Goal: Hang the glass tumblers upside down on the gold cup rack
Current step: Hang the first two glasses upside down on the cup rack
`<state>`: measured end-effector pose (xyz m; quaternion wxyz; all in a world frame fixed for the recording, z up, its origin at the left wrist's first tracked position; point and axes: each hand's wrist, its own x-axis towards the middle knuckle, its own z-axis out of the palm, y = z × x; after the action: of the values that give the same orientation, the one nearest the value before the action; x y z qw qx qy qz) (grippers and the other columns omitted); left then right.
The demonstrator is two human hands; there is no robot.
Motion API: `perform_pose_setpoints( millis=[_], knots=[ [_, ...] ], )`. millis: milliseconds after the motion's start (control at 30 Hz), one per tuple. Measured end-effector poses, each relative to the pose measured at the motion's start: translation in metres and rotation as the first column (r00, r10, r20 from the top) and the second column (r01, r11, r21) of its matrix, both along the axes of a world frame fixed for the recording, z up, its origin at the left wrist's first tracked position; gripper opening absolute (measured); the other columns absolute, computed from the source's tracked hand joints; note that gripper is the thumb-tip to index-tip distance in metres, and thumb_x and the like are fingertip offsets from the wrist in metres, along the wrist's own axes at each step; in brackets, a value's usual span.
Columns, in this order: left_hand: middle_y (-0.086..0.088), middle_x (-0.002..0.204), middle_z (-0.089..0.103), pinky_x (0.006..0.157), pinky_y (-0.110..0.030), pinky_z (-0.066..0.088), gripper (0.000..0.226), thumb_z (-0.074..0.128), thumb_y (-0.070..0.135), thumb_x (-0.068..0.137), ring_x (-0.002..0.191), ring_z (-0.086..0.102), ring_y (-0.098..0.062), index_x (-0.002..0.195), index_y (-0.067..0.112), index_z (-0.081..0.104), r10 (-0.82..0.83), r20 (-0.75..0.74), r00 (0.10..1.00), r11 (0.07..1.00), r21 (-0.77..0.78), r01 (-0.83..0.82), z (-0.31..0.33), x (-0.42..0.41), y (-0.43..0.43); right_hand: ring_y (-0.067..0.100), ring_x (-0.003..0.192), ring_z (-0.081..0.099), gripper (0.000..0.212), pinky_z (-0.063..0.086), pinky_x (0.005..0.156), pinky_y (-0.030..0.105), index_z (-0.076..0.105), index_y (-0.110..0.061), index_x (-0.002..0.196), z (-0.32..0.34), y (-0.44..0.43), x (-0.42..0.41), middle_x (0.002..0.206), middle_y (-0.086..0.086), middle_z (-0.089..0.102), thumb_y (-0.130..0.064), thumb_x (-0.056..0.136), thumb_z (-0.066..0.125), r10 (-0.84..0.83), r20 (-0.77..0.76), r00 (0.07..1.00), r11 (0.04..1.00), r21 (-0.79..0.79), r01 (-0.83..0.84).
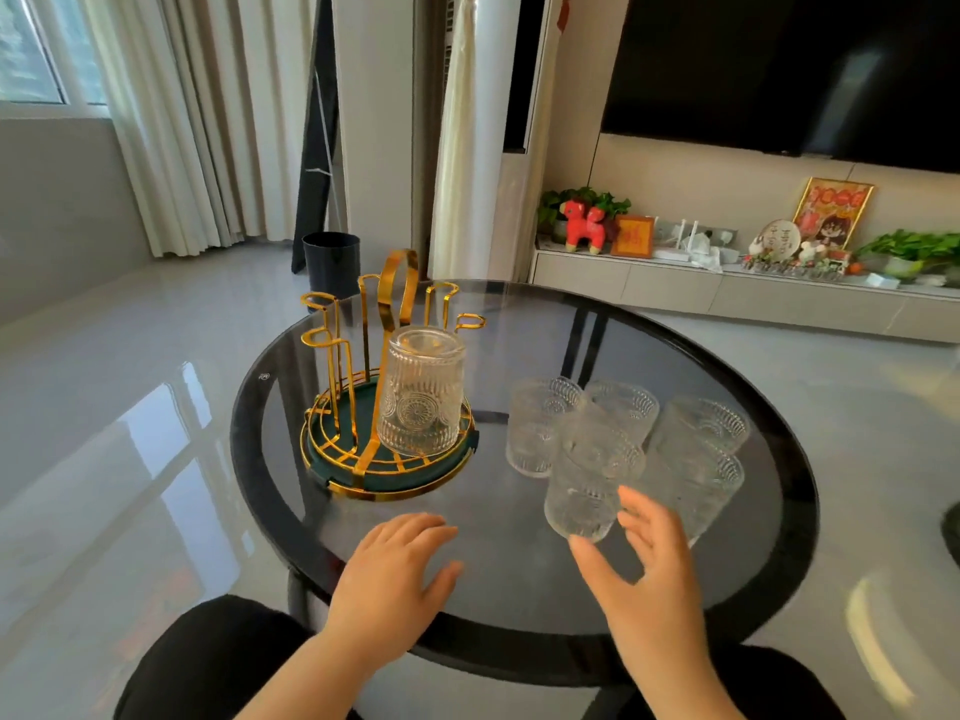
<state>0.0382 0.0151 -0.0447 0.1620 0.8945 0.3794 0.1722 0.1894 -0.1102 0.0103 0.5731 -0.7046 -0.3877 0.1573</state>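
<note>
Hung: one embossed glass tumbler (422, 392) upside down on the gold cup rack (387, 387), front peg.
Left: five upright tumblers (623, 439) right of the rack; other pegs bare.
Right hand (641, 574): fingers spread around nearest tumbler (589, 480), not yet clamped.
Left hand (395, 569): flat, open, before the rack on the glass table (519, 324).
</note>
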Motion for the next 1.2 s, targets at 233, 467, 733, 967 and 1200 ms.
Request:
perform_pose_setpoints(
  millis=[233,467,733,967,1200],
  knots=[
    [0.012,0.143,0.037,0.113,-0.029,0.018,0.04,0.041,0.045,0.089,0.135,0.027,-0.008,0.128,0.035,0.04,0.03,-0.04,0.999,1.0,0.007,-0.03,0.0,0.003,-0.003,0.021,0.132,0.027,0.082,0.029,0.106,0.037,0.018,-0.019,0.136,-0.038,0.017,0.015,0.145,0.007,0.027,-0.022,0.072,0.069,-0.121,-0.181,0.976,0.984,-0.149,0.095],
    [0.014,0.144,0.035,0.114,-0.03,0.017,0.041,0.04,0.046,0.088,0.136,0.025,-0.008,0.128,0.036,0.039,0.046,-0.054,0.997,0.999,-0.022,-0.047,0.001,0.004,-0.004,0.022,0.133,0.029,0.095,0.028,0.109,0.034,0.011,-0.014,0.138,-0.041,0.05,0.02,0.146,0.009,0.027,-0.016,0.067,0.073,-0.168,-0.18,0.969,0.986,-0.021,0.167],
    [0.017,0.144,0.033,0.114,-0.029,0.017,0.041,0.039,0.048,0.088,0.136,0.024,-0.006,0.127,0.039,0.037,0.064,-0.06,0.996,0.998,-0.021,-0.065,-0.001,0.005,-0.004,0.029,0.122,0.043,0.086,0.041,0.1,0.044,0.027,-0.01,0.131,-0.044,0.073,0.023,0.135,0.013,0.043,-0.018,0.061,0.077,-0.317,-0.107,0.942,0.948,-0.06,0.313],
    [0.017,0.144,0.033,0.114,-0.029,0.016,0.041,0.039,0.048,0.088,0.136,0.023,-0.006,0.127,0.04,0.037,0.074,-0.058,0.996,0.997,-0.027,-0.076,-0.001,0.005,-0.004,0.02,0.111,0.045,0.08,0.044,0.087,0.034,0.032,-0.013,0.124,-0.047,0.066,0.02,0.124,0.005,0.044,-0.02,0.059,0.078,-0.259,-0.085,0.962,0.966,-0.041,0.256],
    [0.017,0.144,0.033,0.114,-0.028,0.015,0.04,0.039,0.048,0.088,0.136,0.023,-0.006,0.127,0.039,0.037,0.063,-0.062,0.996,0.997,-0.043,-0.066,0.0,0.003,-0.003,0.009,0.1,0.042,0.08,0.034,0.08,0.016,0.037,-0.015,0.119,-0.026,0.046,0.027,0.11,-0.006,0.04,-0.015,0.052,0.081,-0.082,0.22,0.972,0.997,0.024,0.078]
  ],
)
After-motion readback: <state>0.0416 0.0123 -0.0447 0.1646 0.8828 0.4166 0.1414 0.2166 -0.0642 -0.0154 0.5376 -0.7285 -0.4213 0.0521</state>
